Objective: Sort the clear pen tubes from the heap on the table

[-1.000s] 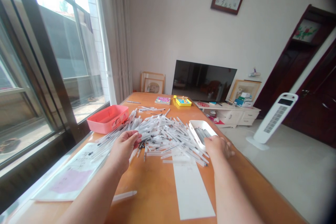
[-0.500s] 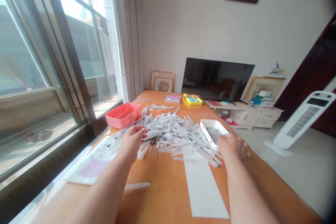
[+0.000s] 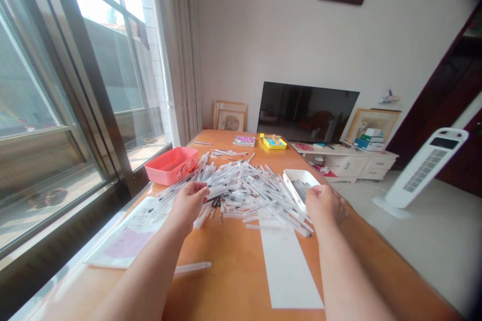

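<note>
A large heap of clear pens [image 3: 241, 180], several with black tips, lies across the middle of the table. My left hand [image 3: 189, 205] is at the heap's left side, thumb and fingers pinched on a pen with a dark end that points to the right into the heap. My right hand [image 3: 323, 203] is closed at the near right end of a white tray [image 3: 288, 180], which holds several dark, slender pieces. Its fingertips are partly hidden, so what it grips cannot be made out.
Left of the heap stands a pink basket [image 3: 167, 173]. A printed sheet [image 3: 128, 241] lies near the left edge, under my left forearm, beside a loose clear tube [image 3: 193, 267]. A white paper strip [image 3: 289, 271] reaches toward me. A yellow box [image 3: 274, 144] and a booklet [image 3: 244, 141] lie at the far end.
The view has shifted slightly, so everything sits a little further left. My right hand's fingers have curled in more closely at the white tray. My left hand keeps its pinch.
</note>
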The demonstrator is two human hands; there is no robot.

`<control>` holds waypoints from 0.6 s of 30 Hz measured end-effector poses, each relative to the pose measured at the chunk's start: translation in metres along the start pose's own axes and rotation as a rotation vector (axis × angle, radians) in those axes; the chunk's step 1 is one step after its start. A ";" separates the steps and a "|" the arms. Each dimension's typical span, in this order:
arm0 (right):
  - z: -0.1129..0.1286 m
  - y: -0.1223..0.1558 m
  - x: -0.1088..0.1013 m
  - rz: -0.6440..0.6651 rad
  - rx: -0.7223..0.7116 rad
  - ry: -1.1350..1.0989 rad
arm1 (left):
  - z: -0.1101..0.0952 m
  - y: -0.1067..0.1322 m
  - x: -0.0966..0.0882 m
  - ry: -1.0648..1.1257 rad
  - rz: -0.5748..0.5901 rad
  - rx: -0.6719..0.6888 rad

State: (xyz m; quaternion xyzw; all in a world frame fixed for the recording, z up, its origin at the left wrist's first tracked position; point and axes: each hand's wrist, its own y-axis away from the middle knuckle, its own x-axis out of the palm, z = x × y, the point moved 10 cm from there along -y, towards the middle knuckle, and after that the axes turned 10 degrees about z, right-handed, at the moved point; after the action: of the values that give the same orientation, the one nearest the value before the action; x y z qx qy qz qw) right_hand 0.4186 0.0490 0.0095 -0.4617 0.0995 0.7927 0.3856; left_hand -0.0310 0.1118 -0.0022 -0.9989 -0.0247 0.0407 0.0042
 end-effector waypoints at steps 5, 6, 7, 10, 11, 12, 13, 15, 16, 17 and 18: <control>0.018 0.006 -0.007 -0.064 -0.137 -0.133 | 0.000 -0.001 -0.001 0.003 -0.002 -0.005; 0.023 0.009 -0.006 -0.056 -0.177 -0.182 | 0.000 -0.001 -0.001 -0.007 -0.003 -0.003; 0.030 0.012 -0.004 -0.040 -0.219 -0.232 | -0.001 0.000 -0.002 -0.020 -0.004 -0.002; 0.056 0.028 0.005 0.046 -0.361 -0.357 | -0.003 -0.002 -0.006 -0.066 -0.018 0.000; 0.065 0.035 0.009 0.087 -0.411 -0.380 | -0.003 -0.003 -0.008 -0.083 -0.025 0.004; 0.075 0.043 0.014 0.133 -0.458 -0.389 | -0.003 -0.004 -0.011 -0.104 -0.035 0.010; 0.083 0.050 0.019 0.185 -0.500 -0.384 | -0.003 -0.005 -0.013 -0.130 -0.046 0.018; 0.098 0.065 0.031 0.298 -0.568 -0.346 | -0.003 -0.008 -0.018 -0.206 -0.069 0.039; 0.103 0.072 0.037 0.350 -0.595 -0.319 | -0.003 -0.009 -0.021 -0.260 -0.080 0.054; 0.107 0.078 0.042 0.394 -0.618 -0.292 | -0.004 -0.011 -0.023 -0.326 -0.087 0.069; 0.110 0.082 0.047 0.428 -0.637 -0.265 | -0.005 -0.012 -0.023 -0.403 -0.084 0.086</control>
State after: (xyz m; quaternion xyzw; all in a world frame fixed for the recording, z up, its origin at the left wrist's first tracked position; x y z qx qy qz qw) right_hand 0.2757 0.0740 0.0161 -0.4208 -0.1079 0.8988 0.0589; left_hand -0.0542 0.1223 0.0043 -0.9675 -0.0651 0.2405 0.0434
